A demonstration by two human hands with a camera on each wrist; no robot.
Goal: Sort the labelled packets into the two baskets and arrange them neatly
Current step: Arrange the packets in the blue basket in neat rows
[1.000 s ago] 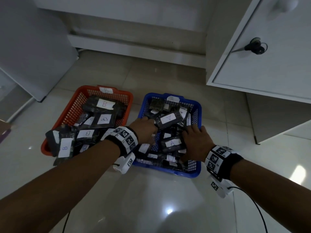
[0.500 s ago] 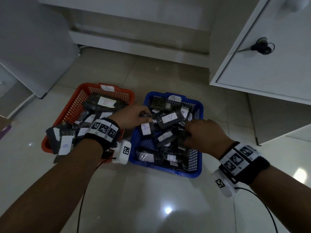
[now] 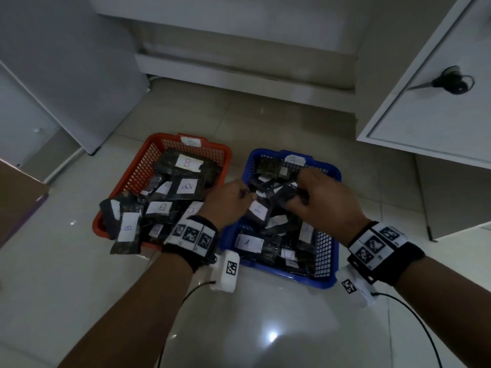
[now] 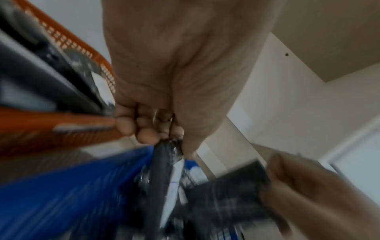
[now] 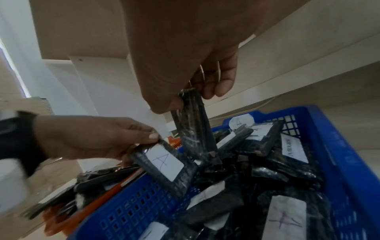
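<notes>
Two baskets stand side by side on the floor: an orange basket (image 3: pixel 127 181) full of dark packets labelled B, and a blue basket (image 3: pixel 328 251) full of dark packets labelled A. Over the blue basket (image 5: pixel 339 162), my left hand (image 3: pixel 228 201) pinches the top corner of a packet with an A label (image 5: pixel 164 162) (image 3: pixel 259 209). My right hand (image 3: pixel 318 200) grips another dark packet (image 5: pixel 193 123) by its upper end, hanging upright above the pile. In the left wrist view the left hand (image 4: pixel 164 126) pinches its packet (image 4: pixel 164 170); the picture is blurred.
A B packet (image 3: pixel 127 227) hangs over the orange basket's near left rim. A white cabinet with a dark knob (image 3: pixel 451 82) stands at the right, a white panel (image 3: pixel 66 75) at the left, a low white plinth (image 3: pixel 239 73) behind. Cables trail from both wrists over the glossy tiled floor (image 3: pixel 265 328).
Both hands have come up out of the blue basket's pile, each lifting a packet. The left hand moved right with its A packet; the right hand moved toward the basket's far side.
</notes>
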